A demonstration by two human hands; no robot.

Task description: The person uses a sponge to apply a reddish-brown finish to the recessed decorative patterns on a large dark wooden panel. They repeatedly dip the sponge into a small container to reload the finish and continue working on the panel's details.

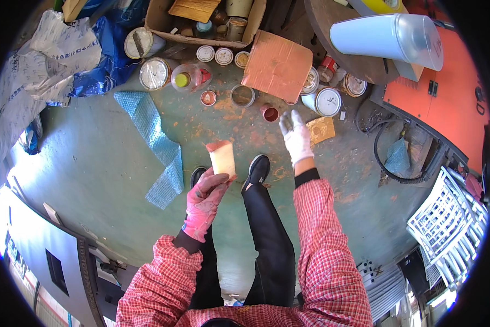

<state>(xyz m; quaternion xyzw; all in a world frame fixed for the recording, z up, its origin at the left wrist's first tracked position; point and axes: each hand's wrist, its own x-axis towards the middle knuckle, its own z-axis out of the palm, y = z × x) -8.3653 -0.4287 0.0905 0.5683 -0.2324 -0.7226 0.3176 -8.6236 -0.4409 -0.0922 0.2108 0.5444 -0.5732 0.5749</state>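
My left hand [205, 204], in a pink-stained glove, is closed on the lower end of a flat, pale cream piece [223, 159] with reddish stains at its ends; I cannot tell its exact kind. My right hand [297, 139], in a whitish glove, stretches forward over the floor with its fingers apart, holding nothing. Just beyond its fingertips, to the left, is a small red-stained cup [269, 113]. A tan cardboard piece [321, 131] lies beside the hand on its right. Farther ahead lie an open round tin [242, 96] and a small red-topped lid or can [208, 98].
A reddish cardboard sheet [277, 65] leans over several paint cans [328, 102]. Behind stands a cardboard box [201, 39] of containers. Blue bubble wrap [156, 143] lies on the left. A round table [332, 38], an orange cabinet [441, 98], a black hose [378, 155] and stacked white chairs [446, 218] are right.
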